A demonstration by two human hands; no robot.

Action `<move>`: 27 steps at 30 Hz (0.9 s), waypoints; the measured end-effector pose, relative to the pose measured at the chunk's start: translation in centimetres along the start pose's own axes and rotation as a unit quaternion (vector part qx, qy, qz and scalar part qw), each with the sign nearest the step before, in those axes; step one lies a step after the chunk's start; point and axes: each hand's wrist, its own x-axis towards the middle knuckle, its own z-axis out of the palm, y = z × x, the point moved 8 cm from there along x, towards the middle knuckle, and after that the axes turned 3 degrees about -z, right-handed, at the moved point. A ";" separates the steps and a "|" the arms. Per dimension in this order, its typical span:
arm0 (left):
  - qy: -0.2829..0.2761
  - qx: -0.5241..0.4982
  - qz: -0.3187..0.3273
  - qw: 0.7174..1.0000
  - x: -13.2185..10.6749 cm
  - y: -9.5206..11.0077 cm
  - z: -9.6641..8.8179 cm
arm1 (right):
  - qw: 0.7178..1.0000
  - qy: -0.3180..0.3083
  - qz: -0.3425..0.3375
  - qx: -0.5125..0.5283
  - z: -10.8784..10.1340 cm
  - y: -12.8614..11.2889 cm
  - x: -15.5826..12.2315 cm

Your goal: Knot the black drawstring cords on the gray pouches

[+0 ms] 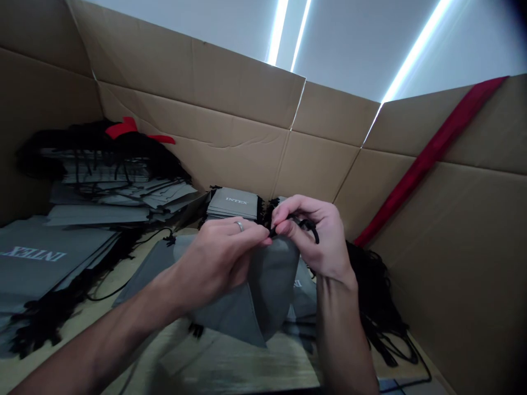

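My left hand (218, 260), with a ring on one finger, pinches the top edge of a grey fabric drawstring bag (267, 285) and a black cord. My right hand (310, 236) pinches the same black cord (308, 226) close to my left fingertips, and a loop of it hangs beyond those fingers. The bag's lower part hangs below my hands, partly hidden by them. Behind my hands stands a small stack of grey bags (233, 203) printed "INTEX".
Folded grey bags with black cords lie in piles at left (33, 263) and back left (107, 175). A tangle of black cords (374, 302) lies at right on the wooden table (230, 359). Cardboard walls (197, 93) surround the area, and a red strip (428, 159) runs along the right one.
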 end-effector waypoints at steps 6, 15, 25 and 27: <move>-0.004 0.013 -0.028 1.000 0.2 -0.5 -0.1 | 1.000 0.012 0.018 -0.004 -0.4 1.3 0.5; 0.054 0.135 -0.010 0.989 0.0 -1.9 -1.0 | 0.998 0.023 0.013 -0.051 -2.3 -0.1 0.0; 0.094 0.186 -0.013 0.978 -0.1 -2.3 -1.6 | 0.993 -0.003 0.020 -0.114 -2.0 -1.7 -0.7; 0.105 0.182 -0.022 0.977 -0.2 -2.5 -1.7 | 0.987 -0.050 0.054 -0.142 -1.0 -1.2 -1.0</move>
